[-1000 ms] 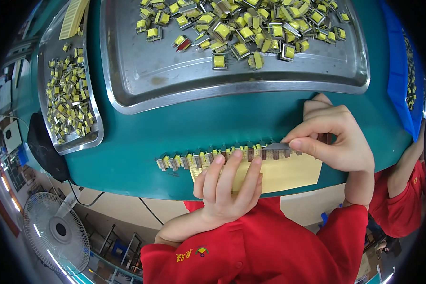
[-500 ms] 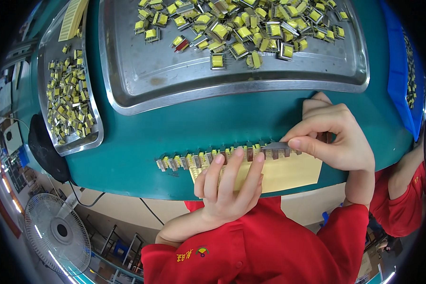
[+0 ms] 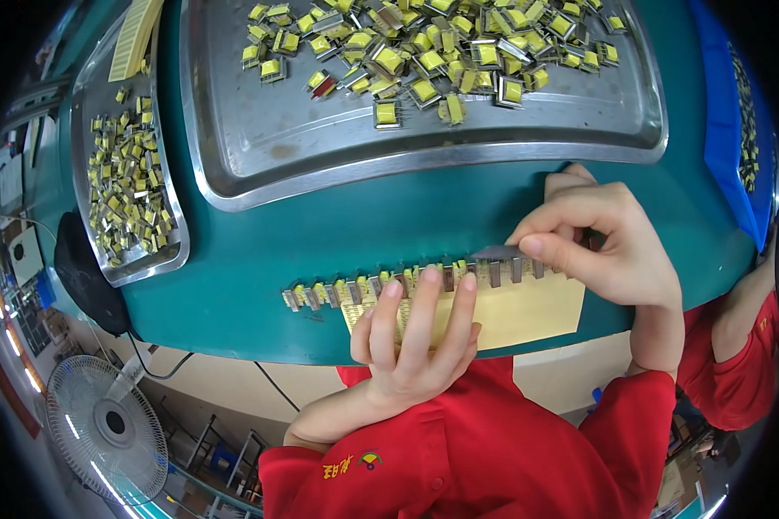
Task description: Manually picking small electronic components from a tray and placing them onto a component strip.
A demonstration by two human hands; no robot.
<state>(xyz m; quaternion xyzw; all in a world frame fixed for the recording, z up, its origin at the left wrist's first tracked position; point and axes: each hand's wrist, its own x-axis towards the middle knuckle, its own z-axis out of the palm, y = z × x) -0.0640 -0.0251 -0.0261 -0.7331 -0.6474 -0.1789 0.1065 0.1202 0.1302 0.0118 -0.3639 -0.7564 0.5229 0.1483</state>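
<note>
A long row of small yellow transformers (image 3: 322, 292) with metal cores runs across the green table, its right part along the top edge of a yellow label sheet (image 3: 528, 313). My left hand (image 3: 420, 346) lies over the sheet with its fingers apart, the tips touching the row near its middle. Between thumb and forefinger, my right hand (image 3: 610, 246) pinches a thin, pointed, dark grey blade-like strip (image 3: 495, 252). The strip's tip is at the upper edge of the row, right of my left fingertips. What kind of tool or piece it is, I cannot tell.
A large metal tray (image 3: 337, 164) heaped with loose transformers stands beyond the row. At the left is a narrower tray (image 3: 182, 246) of smaller ones, beside a black object (image 3: 86, 272). A blue bin (image 3: 718, 130) and another person's red sleeve (image 3: 736, 372) are at the right.
My right hand has shifted slightly left and away from me, drawing the grey strip from over the row to its upper edge. My left hand stays nearly in place.
</note>
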